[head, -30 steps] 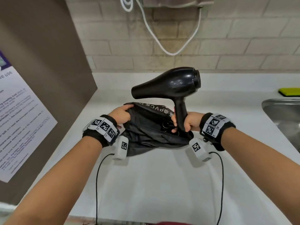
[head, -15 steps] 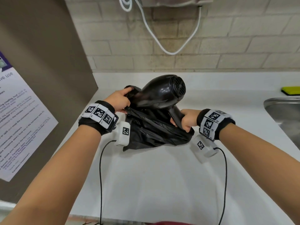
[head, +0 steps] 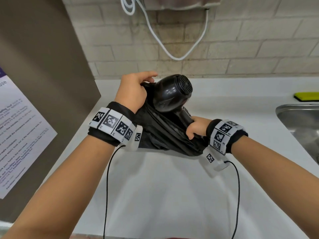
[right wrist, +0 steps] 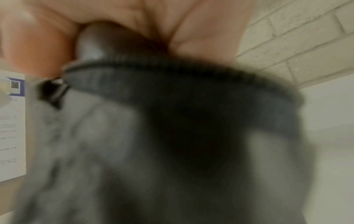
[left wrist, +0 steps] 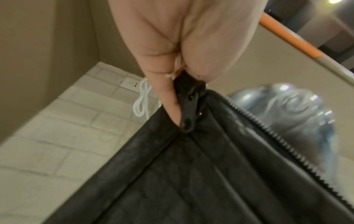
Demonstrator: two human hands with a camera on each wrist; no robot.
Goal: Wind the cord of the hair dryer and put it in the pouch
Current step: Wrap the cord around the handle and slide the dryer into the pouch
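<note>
I have the glossy black plastic hair dryer (head: 170, 94) half sunk in the soft black zippered fabric pouch (head: 165, 135), held above the white tabletop (head: 172, 187). My right hand (head: 196, 127) has its grip wrapped round the handle at the pouch's near-right edge; the dryer's long axis slants from there up and away to the grille end, which pokes out. My left hand (head: 133, 91) pinches the pouch's far-left rim by the zipper pull (left wrist: 188, 112), nearer that exposed end. I can read no writing on the pouch.

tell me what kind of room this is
Probably a shared kitchenette or pantry: a steel sink set in a white counter, a brick-tile wall, and a printed use notice on the side panel.
</note>
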